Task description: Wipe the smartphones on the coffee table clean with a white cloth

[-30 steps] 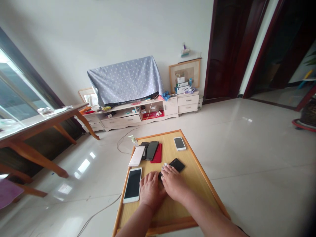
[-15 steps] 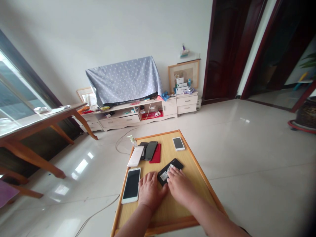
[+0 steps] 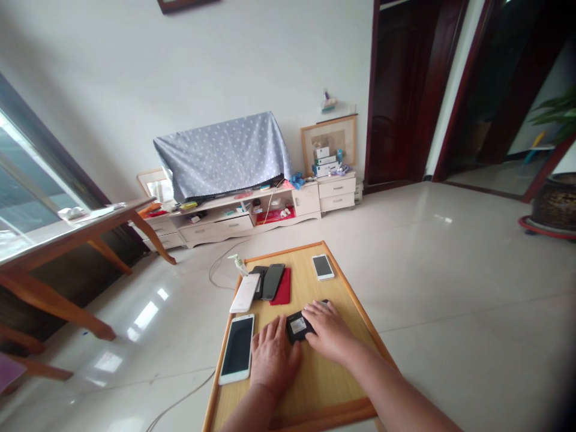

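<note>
A black phone [image 3: 297, 326] with white label stickers lies slantwise on the small wooden table [image 3: 315, 384]. My right hand [image 3: 327, 329] covers its right half, fingers over the far edge and thumb at the near edge. My left hand [image 3: 274, 355] lies flat on the table with its fingers stretched out, index fingertip and thumb at the left end of the black phone. Just left of that hand is a large white phone [image 3: 237, 349] with a dark screen. Part of the black phone is hidden under my right hand.
Toward the table's far left are a white phone [image 3: 245, 293], dark phones [image 3: 273, 282] and a red phone or case [image 3: 281, 288], overlapping. A pump bottle [image 3: 238, 264] stands behind them. A small white phone [image 3: 323, 267] lies at the far right.
My right hand has slid farther over the black phone, toward its far right end, and covers more of it. My left hand stays nearly in place. The view has tilted up slightly.
</note>
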A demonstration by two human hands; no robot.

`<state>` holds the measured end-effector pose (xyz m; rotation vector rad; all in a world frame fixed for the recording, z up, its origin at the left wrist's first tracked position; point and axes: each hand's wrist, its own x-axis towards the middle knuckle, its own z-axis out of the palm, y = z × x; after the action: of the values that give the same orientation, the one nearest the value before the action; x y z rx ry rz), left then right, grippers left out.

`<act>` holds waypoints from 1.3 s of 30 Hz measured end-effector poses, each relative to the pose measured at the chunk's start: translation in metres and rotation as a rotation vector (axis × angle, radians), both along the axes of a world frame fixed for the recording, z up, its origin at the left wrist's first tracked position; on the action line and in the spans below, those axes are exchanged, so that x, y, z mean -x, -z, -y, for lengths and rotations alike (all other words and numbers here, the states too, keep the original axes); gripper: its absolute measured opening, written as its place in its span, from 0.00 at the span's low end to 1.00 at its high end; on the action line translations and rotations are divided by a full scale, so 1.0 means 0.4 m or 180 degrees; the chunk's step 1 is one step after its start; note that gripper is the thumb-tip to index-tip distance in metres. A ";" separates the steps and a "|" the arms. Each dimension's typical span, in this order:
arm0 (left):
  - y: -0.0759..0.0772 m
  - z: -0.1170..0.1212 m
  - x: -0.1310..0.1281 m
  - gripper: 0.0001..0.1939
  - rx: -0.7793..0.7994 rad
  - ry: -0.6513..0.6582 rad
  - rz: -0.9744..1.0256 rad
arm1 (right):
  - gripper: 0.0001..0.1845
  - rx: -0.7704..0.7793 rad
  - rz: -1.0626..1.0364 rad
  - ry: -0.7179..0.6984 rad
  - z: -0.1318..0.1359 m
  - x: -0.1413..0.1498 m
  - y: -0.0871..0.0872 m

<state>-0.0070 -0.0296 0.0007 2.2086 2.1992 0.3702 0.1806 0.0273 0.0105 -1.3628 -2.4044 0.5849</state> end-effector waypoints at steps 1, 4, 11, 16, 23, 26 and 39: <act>0.004 0.000 0.001 0.33 -0.0009 -0.0040 -0.0015 | 0.28 -0.0060 -0.0006 0.0097 0.001 0.001 -0.004; 0.009 0.000 0.002 0.32 -0.0054 -0.0118 -0.0030 | 0.24 -0.0148 0.0121 0.0596 0.004 0.005 -0.019; -0.011 0.009 -0.006 0.22 -0.0176 -0.0013 0.0047 | 0.19 0.0111 0.0513 0.1273 -0.002 -0.044 -0.040; -0.013 0.012 -0.001 0.22 -0.0243 0.0228 0.0080 | 0.13 0.0443 0.0431 0.1310 0.005 -0.069 -0.031; 0.001 0.008 0.015 0.36 -0.0308 0.0508 0.0047 | 0.06 0.0719 -0.0644 0.0868 0.043 0.003 0.016; 0.005 0.007 0.020 0.41 -0.0377 0.0532 0.0090 | 0.04 0.0549 -0.1119 0.0978 0.028 -0.003 0.022; 0.009 0.006 0.016 0.34 -0.0226 0.0853 0.0060 | 0.10 0.0111 -0.1294 0.0458 0.057 0.049 0.019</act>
<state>-0.0133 -0.0319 -0.0028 2.4819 1.8728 0.4655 0.1608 0.0043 0.0030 -1.2732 -1.9658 0.7824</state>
